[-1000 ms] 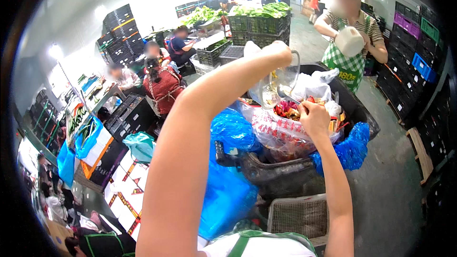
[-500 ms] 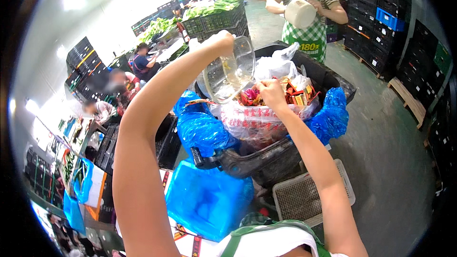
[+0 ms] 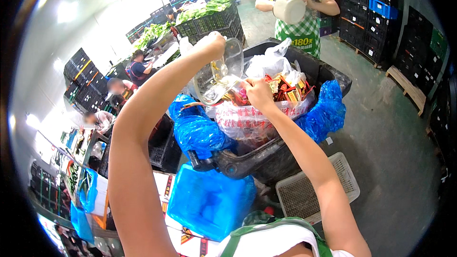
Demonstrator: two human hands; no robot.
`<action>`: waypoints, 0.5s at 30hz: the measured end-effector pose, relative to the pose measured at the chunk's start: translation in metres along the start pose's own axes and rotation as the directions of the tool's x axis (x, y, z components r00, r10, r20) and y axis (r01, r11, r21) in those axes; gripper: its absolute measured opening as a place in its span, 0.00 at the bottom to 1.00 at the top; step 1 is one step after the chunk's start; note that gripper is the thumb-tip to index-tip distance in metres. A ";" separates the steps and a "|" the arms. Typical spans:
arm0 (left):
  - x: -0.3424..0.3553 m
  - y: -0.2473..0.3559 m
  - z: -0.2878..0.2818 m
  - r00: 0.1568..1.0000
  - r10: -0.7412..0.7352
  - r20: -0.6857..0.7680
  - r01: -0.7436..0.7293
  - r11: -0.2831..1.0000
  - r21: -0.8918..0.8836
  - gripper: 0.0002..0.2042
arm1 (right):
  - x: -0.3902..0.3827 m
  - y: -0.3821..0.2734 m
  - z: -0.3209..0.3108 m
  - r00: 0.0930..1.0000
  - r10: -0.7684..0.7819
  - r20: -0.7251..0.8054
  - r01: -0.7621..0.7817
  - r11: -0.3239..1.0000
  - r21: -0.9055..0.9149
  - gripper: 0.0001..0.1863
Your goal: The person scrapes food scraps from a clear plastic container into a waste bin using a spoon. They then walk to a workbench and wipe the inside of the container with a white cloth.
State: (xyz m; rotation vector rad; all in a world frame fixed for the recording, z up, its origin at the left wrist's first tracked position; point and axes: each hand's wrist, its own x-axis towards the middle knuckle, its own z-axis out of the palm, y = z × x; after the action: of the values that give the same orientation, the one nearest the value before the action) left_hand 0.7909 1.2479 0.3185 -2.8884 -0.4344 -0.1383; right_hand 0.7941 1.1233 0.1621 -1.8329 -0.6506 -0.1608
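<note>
My left hand [image 3: 214, 43] grips a clear plastic container [image 3: 202, 86] at its upper end, holding it tilted over a large black bin [image 3: 252, 162]. A pale residue is inside the container. My right hand [image 3: 258, 93] pinches a thin utensil [image 3: 236, 83] at the container's lower part; its tip is hard to make out. Below both hands, a printed plastic bag [image 3: 262, 121] full of mixed colourful refuse fills the bin, with white bags [image 3: 264, 62] behind and crumpled blue bags [image 3: 195, 128] over its rim.
A co-worker [image 3: 297, 33] in a green checked apron holds a white pot [image 3: 288, 9] beyond the bin. Crate stacks [image 3: 354, 14] and a pallet [image 3: 404, 88] stand right, leafy greens [image 3: 204, 7] and seated people [image 3: 138, 66] left. A basket [image 3: 316, 185] and blue bag [image 3: 209, 200] lie below.
The view has shifted, the bin now appearing farther left. My left hand and container moved left and slightly up in the picture; my right hand moved left and up with the utensil.
</note>
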 end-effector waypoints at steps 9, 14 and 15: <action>-0.001 -0.016 -0.005 0.994 0.107 0.025 -0.108 0.991 0.082 0.15 | 0.015 0.024 -0.018 0.987 0.136 0.082 -0.136 0.991 0.004 0.11; -0.018 -0.003 -0.013 0.988 0.155 0.015 -0.156 0.986 0.062 0.15 | 0.019 0.008 -0.034 0.889 0.126 0.441 -0.434 0.541 0.721 0.12; -0.026 0.002 -0.019 0.987 0.161 0.019 -0.162 0.986 0.049 0.16 | 0.021 0.006 -0.036 0.835 0.065 0.547 -0.527 0.381 0.760 0.12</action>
State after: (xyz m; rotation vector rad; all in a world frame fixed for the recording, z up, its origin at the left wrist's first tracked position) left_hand 0.7656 1.2342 0.3329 -2.8613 -0.2017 -0.0779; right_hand 0.8218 1.0962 0.1789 -0.8440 -0.5063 0.7807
